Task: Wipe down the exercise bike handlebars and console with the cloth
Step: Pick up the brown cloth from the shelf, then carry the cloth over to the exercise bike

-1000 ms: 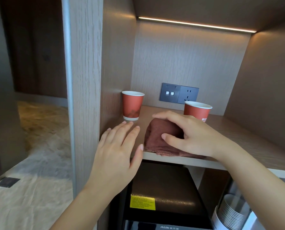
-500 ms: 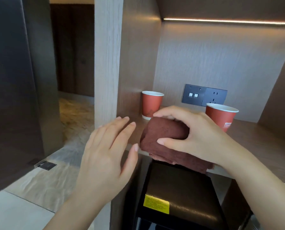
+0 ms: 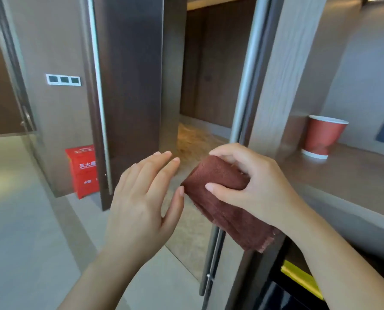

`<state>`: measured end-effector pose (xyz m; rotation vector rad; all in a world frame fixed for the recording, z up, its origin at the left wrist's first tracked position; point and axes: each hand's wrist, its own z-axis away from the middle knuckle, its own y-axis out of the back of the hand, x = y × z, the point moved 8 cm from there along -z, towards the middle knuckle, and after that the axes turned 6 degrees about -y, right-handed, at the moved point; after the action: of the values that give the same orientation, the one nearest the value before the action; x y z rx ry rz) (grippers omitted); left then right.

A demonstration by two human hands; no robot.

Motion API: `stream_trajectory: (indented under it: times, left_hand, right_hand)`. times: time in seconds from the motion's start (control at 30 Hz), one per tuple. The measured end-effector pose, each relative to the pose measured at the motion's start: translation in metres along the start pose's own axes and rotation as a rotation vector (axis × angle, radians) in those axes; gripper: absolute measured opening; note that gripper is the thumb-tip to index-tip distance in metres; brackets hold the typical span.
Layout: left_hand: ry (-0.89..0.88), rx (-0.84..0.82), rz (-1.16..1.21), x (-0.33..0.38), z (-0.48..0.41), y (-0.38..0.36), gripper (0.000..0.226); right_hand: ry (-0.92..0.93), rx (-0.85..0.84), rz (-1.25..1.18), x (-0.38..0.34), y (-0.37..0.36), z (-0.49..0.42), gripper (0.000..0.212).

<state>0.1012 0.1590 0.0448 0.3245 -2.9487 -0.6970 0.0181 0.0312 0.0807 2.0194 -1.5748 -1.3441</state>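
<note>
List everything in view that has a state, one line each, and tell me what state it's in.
Cloth: folded, lifted clear of the shelf, held in the right hand.
Right hand: closed on the cloth.
Left hand: open, empty, beside the cloth.
Paper cup: upright on the shelf.
Red box: standing on the floor, closed.

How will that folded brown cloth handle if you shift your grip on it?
The cloth probably stays floppy: its loose end hangs and droops below the right hand. It looks light, held by a one-handed pinch. Its nappy surface likely grips rather than slips, though the folds may fall open.
</note>
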Motion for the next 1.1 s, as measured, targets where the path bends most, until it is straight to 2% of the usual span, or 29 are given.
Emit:
stream_trajectory:
  times: [0.2, 0.5, 0.73, 1.1]
  left_hand:
    - [0.129, -0.040, -0.187, -0.068, 0.051, 0.076, 0.041]
    - [0.437, -0.129, -0.540, -0.169, 0.168, 0.249, 0.043]
    - [0.650, -0.114, -0.801, -0.200, 0.267, 0.384, 0.046]
    - [0.928, -0.040, -1.174, -0.239, 0.398, 0.564, 0.043]
  right_hand:
    - [0.126, -0.084, -0.115, -0.068, -0.094, -0.019, 0.035]
    - [0.352, -0.278, -0.319, -0.239, -0.265, -0.016, 0.037]
    - [0.498, -0.489, -0.515, -0.376, -0.381, 0.030, 0.038]
    - [0.731, -0.817, -0.671, -0.574, -0.545, 0.098, 0.039]
